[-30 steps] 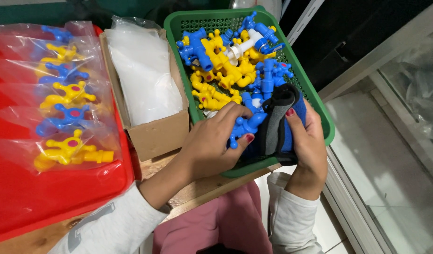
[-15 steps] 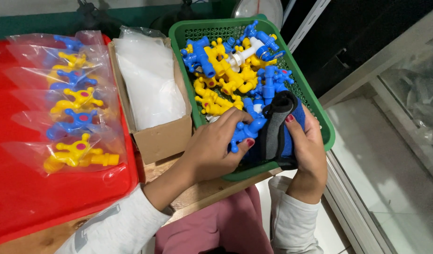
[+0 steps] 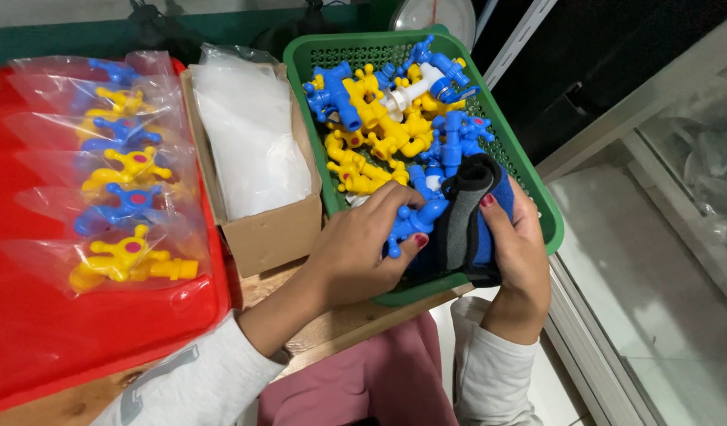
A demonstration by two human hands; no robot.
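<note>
L hand [image 3: 359, 252] fingers [image 3: 407, 241] pinch blue tap [image 3: 417, 222]; R hand [image 3: 517, 244] grips cloth [image 3: 466, 213].

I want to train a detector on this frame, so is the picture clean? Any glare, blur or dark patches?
Head view: sharp on the left hand, right hand and blue tap; glare streaks on the clear bags over the red tray; upper right corner falls into deep shadow; glass panel at right looks hazy.
</note>
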